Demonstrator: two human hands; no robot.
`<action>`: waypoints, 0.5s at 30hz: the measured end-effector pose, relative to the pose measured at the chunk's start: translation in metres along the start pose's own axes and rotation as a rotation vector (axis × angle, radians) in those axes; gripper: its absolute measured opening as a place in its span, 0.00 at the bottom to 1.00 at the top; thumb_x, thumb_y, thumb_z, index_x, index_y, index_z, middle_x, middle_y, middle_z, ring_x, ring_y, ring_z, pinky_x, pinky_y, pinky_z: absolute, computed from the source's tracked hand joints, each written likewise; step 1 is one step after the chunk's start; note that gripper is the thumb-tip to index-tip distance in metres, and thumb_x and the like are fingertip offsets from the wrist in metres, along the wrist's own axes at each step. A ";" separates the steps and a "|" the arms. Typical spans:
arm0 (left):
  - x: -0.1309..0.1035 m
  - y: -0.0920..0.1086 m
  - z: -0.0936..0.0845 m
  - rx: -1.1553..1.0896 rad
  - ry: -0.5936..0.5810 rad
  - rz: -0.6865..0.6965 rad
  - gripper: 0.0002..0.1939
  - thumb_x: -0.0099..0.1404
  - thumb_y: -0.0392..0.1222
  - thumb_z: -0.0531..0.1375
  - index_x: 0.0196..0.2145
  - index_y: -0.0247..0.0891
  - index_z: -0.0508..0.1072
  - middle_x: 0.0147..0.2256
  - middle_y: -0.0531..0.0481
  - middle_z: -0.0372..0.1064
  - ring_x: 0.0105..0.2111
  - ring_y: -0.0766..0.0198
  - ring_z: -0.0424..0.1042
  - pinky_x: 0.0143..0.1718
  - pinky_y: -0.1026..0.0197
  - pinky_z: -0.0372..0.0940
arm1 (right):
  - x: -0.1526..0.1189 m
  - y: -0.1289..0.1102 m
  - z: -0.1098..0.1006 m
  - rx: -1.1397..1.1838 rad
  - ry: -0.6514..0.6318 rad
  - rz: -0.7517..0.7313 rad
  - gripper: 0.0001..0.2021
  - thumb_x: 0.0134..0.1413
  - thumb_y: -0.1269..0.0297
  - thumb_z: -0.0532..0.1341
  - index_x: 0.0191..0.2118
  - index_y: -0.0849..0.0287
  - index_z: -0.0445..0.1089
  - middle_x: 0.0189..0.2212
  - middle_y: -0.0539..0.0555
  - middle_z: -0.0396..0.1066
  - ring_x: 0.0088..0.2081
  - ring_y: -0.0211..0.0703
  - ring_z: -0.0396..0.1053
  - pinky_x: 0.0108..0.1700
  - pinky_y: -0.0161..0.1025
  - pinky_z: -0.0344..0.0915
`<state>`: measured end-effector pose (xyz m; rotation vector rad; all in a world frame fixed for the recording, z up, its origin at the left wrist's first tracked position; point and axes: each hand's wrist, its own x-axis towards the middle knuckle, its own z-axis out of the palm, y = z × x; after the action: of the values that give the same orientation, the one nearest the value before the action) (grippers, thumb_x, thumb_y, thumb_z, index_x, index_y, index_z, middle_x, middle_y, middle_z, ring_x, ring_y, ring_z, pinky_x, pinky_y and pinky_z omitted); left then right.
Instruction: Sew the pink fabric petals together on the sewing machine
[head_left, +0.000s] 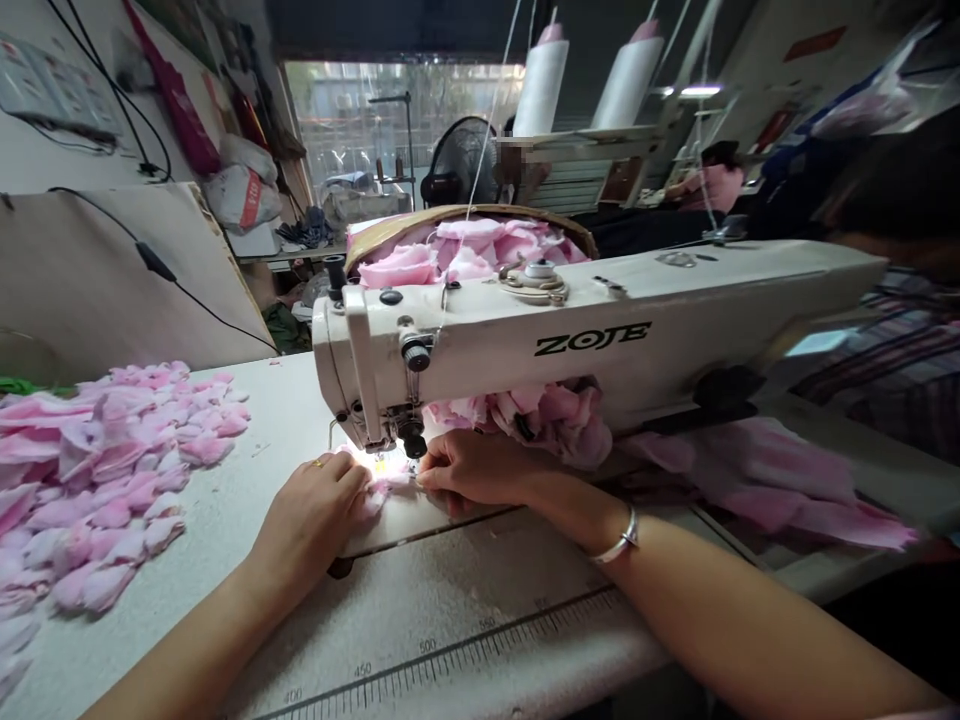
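A small pink and white fabric piece (381,492) lies under the lit needle area of a white sewing machine (480,340). My left hand (316,505), with a ring on one finger, presses its curled fingers on the fabric's left side. From the right, my right hand (480,468) pinches close to the presser foot, at the fabric's right edge; its fingertips partly hide what they grip. Behind that hand, under the machine arm, bunches a mass of pink fabric (559,420).
Many pink fabric pieces (112,470) are heaped at the left. A container of pink pieces (472,245) stands behind the machine; more pink cloth (780,480) lies right. Thread cones (541,85) stand above. A ruler strip (435,660) runs along the front. Another person (900,330) sits at right.
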<state>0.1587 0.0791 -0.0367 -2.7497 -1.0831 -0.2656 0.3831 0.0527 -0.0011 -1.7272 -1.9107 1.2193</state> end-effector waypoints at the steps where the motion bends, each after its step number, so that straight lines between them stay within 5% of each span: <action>1: 0.000 0.000 0.001 0.000 0.012 0.005 0.11 0.69 0.39 0.49 0.34 0.37 0.69 0.33 0.46 0.65 0.34 0.57 0.65 0.35 0.55 0.61 | 0.000 0.001 0.000 -0.008 -0.002 -0.006 0.06 0.49 0.63 0.58 0.25 0.57 0.70 0.17 0.49 0.70 0.21 0.38 0.69 0.25 0.34 0.57; 8: -0.004 -0.001 0.006 -0.024 0.109 0.034 0.14 0.71 0.42 0.46 0.33 0.37 0.67 0.33 0.47 0.64 0.32 0.59 0.64 0.34 0.56 0.60 | 0.004 -0.001 0.000 -0.086 0.033 -0.088 0.08 0.49 0.65 0.58 0.21 0.58 0.67 0.16 0.49 0.69 0.21 0.37 0.66 0.26 0.35 0.55; 15: -0.006 -0.004 0.009 -0.051 0.195 0.097 0.10 0.70 0.42 0.49 0.37 0.39 0.69 0.35 0.47 0.65 0.35 0.60 0.65 0.35 0.59 0.59 | 0.016 -0.009 0.021 -0.293 0.281 -0.185 0.07 0.48 0.63 0.60 0.24 0.58 0.69 0.22 0.53 0.70 0.26 0.41 0.65 0.27 0.38 0.53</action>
<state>0.1520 0.0799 -0.0463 -2.7400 -0.9030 -0.5414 0.3586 0.0604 -0.0123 -1.7013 -2.0933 0.6179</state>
